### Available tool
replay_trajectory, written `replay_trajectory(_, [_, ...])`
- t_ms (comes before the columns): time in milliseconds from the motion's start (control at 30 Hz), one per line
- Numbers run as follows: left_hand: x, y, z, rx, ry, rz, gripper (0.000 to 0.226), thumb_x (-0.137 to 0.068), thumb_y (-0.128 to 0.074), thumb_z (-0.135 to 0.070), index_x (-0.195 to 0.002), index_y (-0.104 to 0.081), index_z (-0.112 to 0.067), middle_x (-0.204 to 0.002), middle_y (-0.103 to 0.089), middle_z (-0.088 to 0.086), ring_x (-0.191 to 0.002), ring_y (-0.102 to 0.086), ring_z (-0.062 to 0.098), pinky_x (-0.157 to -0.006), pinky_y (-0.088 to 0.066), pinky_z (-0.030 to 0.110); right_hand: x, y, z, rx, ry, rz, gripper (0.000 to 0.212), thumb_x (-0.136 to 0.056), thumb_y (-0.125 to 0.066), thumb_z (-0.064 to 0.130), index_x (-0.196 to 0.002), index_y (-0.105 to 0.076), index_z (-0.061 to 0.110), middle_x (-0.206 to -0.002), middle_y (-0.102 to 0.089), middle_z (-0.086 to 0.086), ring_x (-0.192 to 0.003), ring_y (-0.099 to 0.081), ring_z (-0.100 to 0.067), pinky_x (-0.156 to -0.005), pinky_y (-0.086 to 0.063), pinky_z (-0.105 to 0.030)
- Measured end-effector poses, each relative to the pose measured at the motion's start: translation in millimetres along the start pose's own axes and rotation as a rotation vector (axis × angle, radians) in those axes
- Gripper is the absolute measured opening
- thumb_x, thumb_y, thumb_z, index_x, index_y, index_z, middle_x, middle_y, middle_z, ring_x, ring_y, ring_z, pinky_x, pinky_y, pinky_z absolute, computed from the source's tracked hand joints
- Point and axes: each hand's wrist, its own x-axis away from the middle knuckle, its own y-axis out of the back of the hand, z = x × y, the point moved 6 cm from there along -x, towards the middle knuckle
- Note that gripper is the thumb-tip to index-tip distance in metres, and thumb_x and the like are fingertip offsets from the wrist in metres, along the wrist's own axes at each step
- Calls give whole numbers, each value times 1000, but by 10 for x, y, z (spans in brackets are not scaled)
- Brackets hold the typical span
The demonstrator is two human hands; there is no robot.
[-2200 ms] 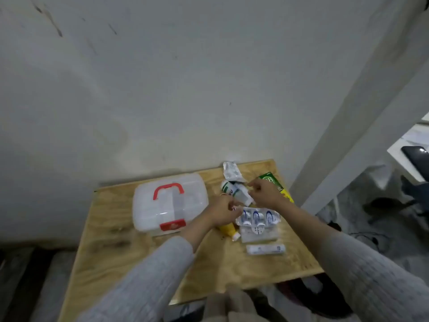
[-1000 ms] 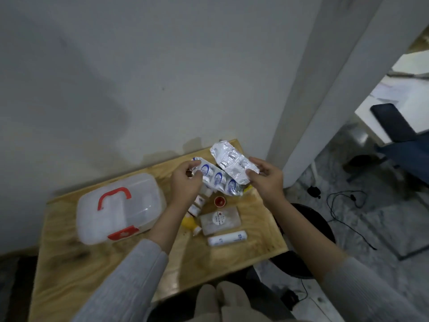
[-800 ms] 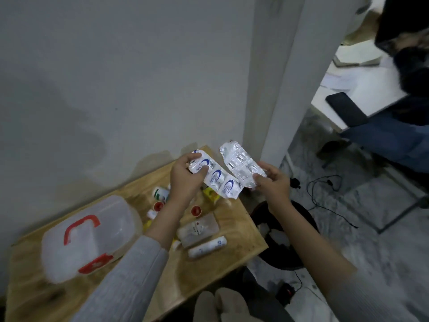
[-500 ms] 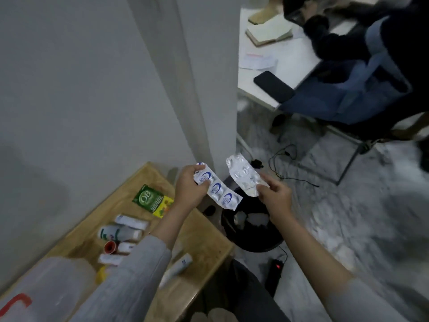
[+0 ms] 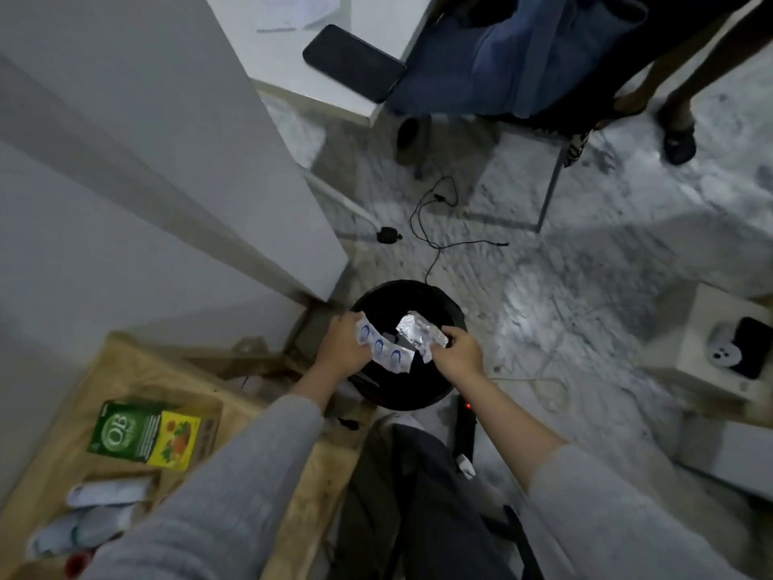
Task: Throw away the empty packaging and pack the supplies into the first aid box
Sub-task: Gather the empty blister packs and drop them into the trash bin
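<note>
Left hand (image 5: 341, 347) grips blue-printed blister strip (image 5: 382, 349), long axis slanting down-right; right hand (image 5: 456, 353) pinches silver blister pack (image 5: 420, 334), slanting up-left; both held over black bin (image 5: 449, 305)

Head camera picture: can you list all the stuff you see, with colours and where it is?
Bin: one, black, on the floor under both hands.
Blue-print blister strip: one, silver, over the bin.
Plain blister strip: one, silver, over the bin.
Box: one, green and yellow, on the wooden table.
Tubes: several, white, blurred, table's near left.
Phone: one, black, on the white desk.
Cable: one, black, on the floor.
Left hand: holds the printed strip.
Right hand: holds the plain strip.
</note>
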Motion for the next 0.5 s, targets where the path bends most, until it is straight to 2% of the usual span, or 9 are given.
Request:
replay_trajectory(33, [-28, -46, 11, -37, 23, 30, 64, -63, -60, -35, -121, -54, -6, -121, -55, 20, -111, -58, 34, -97, -47, 41, -25, -2, -28, 17, -18, 6, 40, -84, -59, 10, -123, -57, 7, -123, -63, -14, -113, -57, -29, -90, -42, -27])
replay_trajectory(133, [-16, -143, 34, -135, 92, 99, 63, -82, -64, -17, -138, -38, -7, -141, -36, 19, -126, -44, 35, -103, -39, 38, -61, -2, -126, 57, -38, 29, 39, -87, -57, 13, -126, -55, 9, -128, -60, -13, -116, -56, -28, -90, -42, -27])
replay_trajectory(200, [-23, -215, 114, -153, 116, 124, 63, -87, -62, -19, -141, -33, -8, -145, -30, 17, -130, -40, 35, -102, -39, 38, -38, -15, -208, 63, -48, 45, 38, -88, -56, 13, -126, -55, 11, -127, -60, -11, -115, -56, -27, -88, -42, -26])
replay_trajectory(300, [16, -246, 174, -153, 119, 122, 63, -89, -60, -23, -143, -31, -11, -147, -29, 16, -128, -42, 35, -100, -40, 37, 20, -52, -293, 44, -55, 36, 37, -88, -57, 15, -125, -56, 13, -130, -58, -10, -115, -56, -25, -88, -44, -28])
replay_trajectory(433, [270, -188, 164, -11, 13, 27, 59, -88, -61, -26, -140, -37, -11, -146, -35, 13, -122, -51, 31, -101, -46, 41, 254, -140, -224, -3, 17, 17, 34, -88, -58, 16, -122, -58, 12, -125, -62, -10, -113, -58, -23, -89, -45, -28])
replay_trajectory(500, [455, -161, 117, 75, -35, -33, 55, -89, -60, -26, -138, -41, -12, -144, -38, 10, -123, -51, 26, -100, -47, 38, 399, -181, -158, -33, 69, 19, 32, -89, -57, 17, -121, -59, 12, -122, -63, -9, -111, -59, -21, -88, -46, -27])
